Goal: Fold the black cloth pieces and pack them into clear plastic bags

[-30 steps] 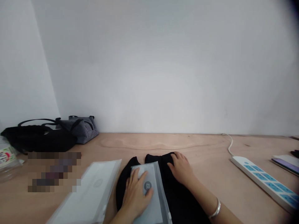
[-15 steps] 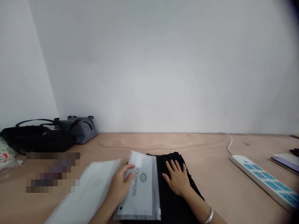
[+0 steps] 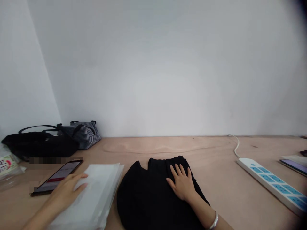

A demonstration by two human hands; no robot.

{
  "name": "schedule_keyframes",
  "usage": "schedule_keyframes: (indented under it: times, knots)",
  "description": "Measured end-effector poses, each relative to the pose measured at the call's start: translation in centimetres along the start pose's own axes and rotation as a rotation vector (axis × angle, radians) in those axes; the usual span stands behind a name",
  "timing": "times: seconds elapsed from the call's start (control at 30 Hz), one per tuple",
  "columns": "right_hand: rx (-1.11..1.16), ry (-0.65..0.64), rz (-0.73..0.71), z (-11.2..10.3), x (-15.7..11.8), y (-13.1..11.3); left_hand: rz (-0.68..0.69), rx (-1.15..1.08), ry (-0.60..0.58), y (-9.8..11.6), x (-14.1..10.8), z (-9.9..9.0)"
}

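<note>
My right hand lies flat with spread fingers on a folded black garment, and a silver bangle circles that wrist. To the left, my left hand rests on a stack of translucent white zip bags, holding nothing. Its fingertips point towards a smartphone lying on the table, its screen lit, and do not touch it. The stack's lower end runs out of the picture.
A black bag and a striped bag stand against the wall at back left. A clear plastic packet lies at the left edge. A white power strip with a cable and a dark tablet lie on the right of the wooden table.
The logo zip bag no longer lies on the black garment, which now shows fully. My left hand has moved left onto the stack, and my right hand has stayed put.
</note>
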State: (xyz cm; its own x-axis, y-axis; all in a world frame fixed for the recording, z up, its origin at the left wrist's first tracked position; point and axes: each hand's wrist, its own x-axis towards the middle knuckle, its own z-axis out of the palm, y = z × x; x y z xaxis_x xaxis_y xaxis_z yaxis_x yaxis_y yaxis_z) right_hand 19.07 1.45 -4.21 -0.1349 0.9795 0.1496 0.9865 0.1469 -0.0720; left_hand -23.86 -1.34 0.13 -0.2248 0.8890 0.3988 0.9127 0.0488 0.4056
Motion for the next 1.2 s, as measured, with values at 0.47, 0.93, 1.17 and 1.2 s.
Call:
schedule_keyframes:
  times: [0.47,0.93,1.17,1.2]
  knots:
    - [-0.017,0.04,-0.013,0.3,1.5,1.1,0.409,0.253,-0.433,19.2,-5.9,8.9]
    - [-0.085,0.196,0.284,-2.1,1.4,3.1,0.328,0.276,-0.463,18.5,-6.3,9.1]
    - [-0.112,0.189,0.42,-1.9,1.6,3.7,0.331,0.259,-0.46,18.5,-6.3,9.0]
    - [-0.115,0.186,0.422,-2.0,1.6,3.7,0.332,0.257,-0.457,18.5,-6.4,9.0]
